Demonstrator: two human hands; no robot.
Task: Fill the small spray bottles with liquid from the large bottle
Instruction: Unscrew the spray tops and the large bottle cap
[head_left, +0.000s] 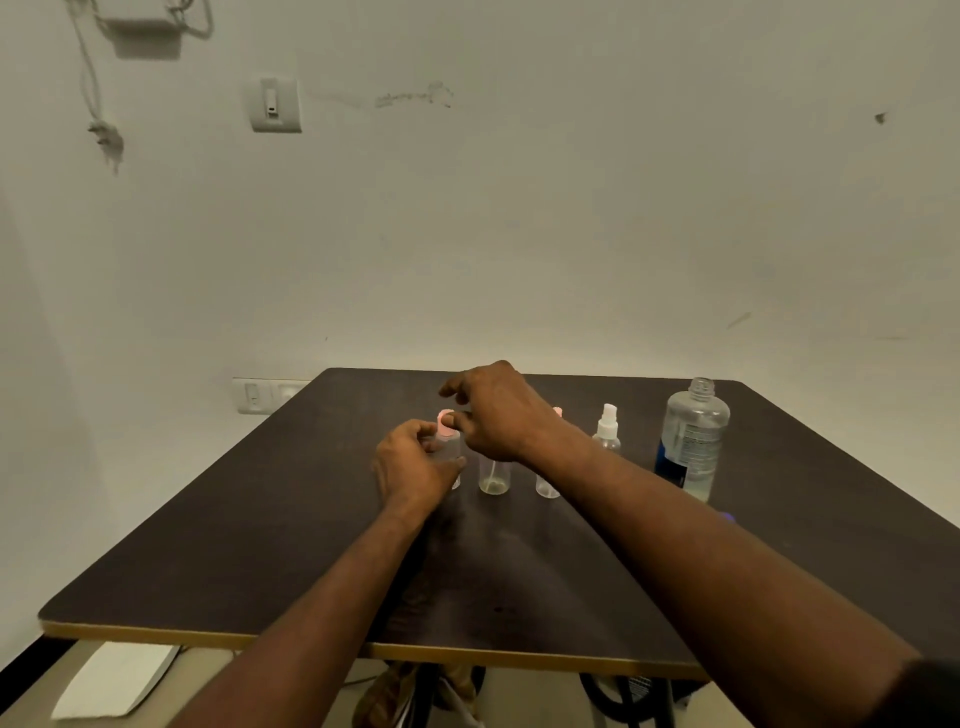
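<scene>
Hands (415, 462) screening pink-capped bottle (448, 434), white sprayer (607, 428) beside

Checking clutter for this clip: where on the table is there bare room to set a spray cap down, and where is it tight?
The near half of the table, left of the left hand, is bare, as is the far strip behind the bottles. It is crowded along the row: pink-capped bottle, open small bottle, white-capped bottle, large bottle, with the right hand over them.

Dark table (260, 545) against a wall bearing a switch (275, 104)
</scene>
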